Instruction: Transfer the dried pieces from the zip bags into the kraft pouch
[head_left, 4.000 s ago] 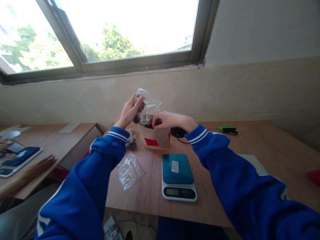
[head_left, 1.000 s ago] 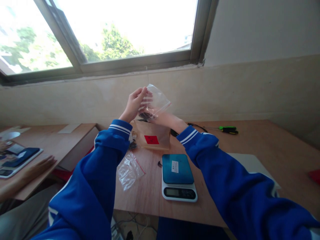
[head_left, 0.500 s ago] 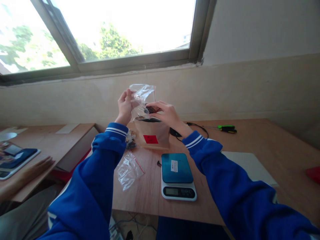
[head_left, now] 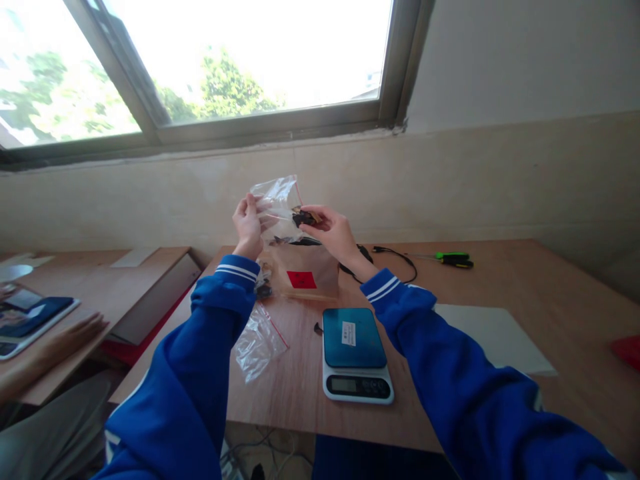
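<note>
Right hand [head_left: 336,233] came up off tan paper bag [head_left: 325,270] mid-frame, fingers pinching dark crinkly bits [head_left: 304,217]; left hand [head_left: 249,221] pinched clear plastic baggie [head_left: 277,191].

Clear bag [head_left: 274,191] above paper pouch [head_left: 326,272]

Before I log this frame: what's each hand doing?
Left hand: closed on a clear plastic bag.
Right hand: closed on dark, dried-looking pieces.
</note>
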`<state>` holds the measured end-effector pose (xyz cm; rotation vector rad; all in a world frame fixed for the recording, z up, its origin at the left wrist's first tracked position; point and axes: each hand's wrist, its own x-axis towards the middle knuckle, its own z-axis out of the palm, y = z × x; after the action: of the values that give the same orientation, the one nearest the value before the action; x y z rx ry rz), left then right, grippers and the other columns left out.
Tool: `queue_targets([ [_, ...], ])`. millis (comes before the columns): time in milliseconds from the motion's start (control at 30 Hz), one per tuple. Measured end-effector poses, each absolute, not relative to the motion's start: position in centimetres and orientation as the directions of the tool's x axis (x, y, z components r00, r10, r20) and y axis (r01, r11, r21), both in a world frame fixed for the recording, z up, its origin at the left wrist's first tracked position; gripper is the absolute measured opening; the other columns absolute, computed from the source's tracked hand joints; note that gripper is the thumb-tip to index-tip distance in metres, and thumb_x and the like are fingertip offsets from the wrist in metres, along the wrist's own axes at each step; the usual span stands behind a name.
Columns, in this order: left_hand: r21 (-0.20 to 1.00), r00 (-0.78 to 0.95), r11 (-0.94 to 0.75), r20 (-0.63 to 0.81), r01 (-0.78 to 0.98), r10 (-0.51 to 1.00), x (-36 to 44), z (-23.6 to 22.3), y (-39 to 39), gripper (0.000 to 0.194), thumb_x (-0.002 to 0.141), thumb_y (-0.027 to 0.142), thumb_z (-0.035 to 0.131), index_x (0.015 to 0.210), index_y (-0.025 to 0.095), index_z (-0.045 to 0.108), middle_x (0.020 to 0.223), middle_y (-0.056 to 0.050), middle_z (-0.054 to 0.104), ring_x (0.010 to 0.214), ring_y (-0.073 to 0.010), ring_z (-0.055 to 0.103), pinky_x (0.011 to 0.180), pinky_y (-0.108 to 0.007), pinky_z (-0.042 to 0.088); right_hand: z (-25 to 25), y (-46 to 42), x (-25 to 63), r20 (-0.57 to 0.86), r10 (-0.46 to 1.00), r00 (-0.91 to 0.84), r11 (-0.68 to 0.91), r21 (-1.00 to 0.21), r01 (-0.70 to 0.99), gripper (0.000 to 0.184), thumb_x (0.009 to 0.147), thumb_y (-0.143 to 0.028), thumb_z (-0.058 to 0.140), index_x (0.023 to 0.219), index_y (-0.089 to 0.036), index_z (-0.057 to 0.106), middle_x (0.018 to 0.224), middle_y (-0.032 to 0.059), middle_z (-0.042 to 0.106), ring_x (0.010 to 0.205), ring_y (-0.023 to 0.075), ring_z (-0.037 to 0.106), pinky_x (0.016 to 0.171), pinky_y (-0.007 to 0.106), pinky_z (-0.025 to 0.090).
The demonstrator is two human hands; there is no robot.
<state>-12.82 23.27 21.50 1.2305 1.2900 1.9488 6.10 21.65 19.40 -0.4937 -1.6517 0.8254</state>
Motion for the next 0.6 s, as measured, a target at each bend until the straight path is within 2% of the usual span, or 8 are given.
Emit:
queue_targets([
  [167, 0.873, -0.441, -0.464, 0.480, 0.150, 0.758, -12.9, 20.7, 22.0, 0.061, 0.083, 0.077, 0.033, 0.099, 0.023, 0.055, 0.076, -0.002, 0.065, 0.051, -0.0082, 0.060, 0.047, -0.019, 0.049, 19.8, 21.0, 5.7, 0.615, 0.764, -0.198, 0.578, -0.787, -0.216, 0.050, 0.073, -0.042, 0.075, 0.115, -0.019, 0.062, 0.119, 0.0076, 0.068, 0.108, 0.0197, 0.064, 0.100, 0.034, 0.050],
  [267, 0.874, -0.457, -0.465, 0.475, 0.145, 0.752, -12.7, 20.3, 20.7, 0.056, 0.087, 0.072, 0.031, 0.101, 0.023, 0.054, 0.083, -0.005, 0.067, 0.051, -0.0068, 0.060, 0.048, -0.017, 0.049, 20.1, 20.6, 5.7, 0.568, 0.797, -0.206, 0.488, -0.806, -0.333, 0.053, 0.072, -0.044, 0.076, 0.116, -0.019, 0.061, 0.114, 0.0074, 0.070, 0.104, 0.0194, 0.067, 0.099, 0.035, 0.051],
  [367, 0.883, -0.509, -0.465, 0.430, 0.065, 0.746, -12.9, 19.9, 19.2, 0.050, 0.088, 0.067, 0.038, 0.099, 0.022, 0.055, 0.081, -0.003, 0.067, 0.048, -0.0053, 0.058, 0.046, -0.015, 0.047, 20.1, 20.5, 6.1, 0.519, 0.818, -0.247, 0.399, -0.822, -0.406, 0.053, 0.069, -0.041, 0.079, 0.114, -0.018, 0.063, 0.107, 0.0070, 0.073, 0.098, 0.0184, 0.068, 0.097, 0.035, 0.052],
  [500, 0.870, -0.659, -0.476, 0.281, -0.133, 0.697, -13.6, 19.3, 17.2, 0.042, 0.086, 0.059, 0.053, 0.092, 0.017, 0.057, 0.069, 0.001, 0.064, 0.043, -0.0051, 0.054, 0.044, -0.016, 0.044, 19.9, 20.6, 6.9, 0.447, 0.848, -0.284, 0.330, -0.866, -0.376, 0.055, 0.063, -0.041, 0.082, 0.109, -0.017, 0.064, 0.101, 0.0060, 0.074, 0.091, 0.0174, 0.069, 0.093, 0.035, 0.053],
  [600, 0.855, -0.737, -0.464, 0.156, -0.232, 0.657, -14.3, 18.8, 16.1, 0.033, 0.090, 0.048, 0.054, 0.088, 0.015, 0.057, 0.064, 0.002, 0.062, 0.041, -0.0050, 0.052, 0.045, -0.017, 0.044, 19.9, 20.8, 7.4, 0.466, 0.828, -0.312, 0.403, -0.881, -0.246, 0.048, 0.067, -0.038, 0.080, 0.108, -0.016, 0.066, 0.101, 0.0068, 0.073, 0.091, 0.0177, 0.068, 0.090, 0.035, 0.053],
])
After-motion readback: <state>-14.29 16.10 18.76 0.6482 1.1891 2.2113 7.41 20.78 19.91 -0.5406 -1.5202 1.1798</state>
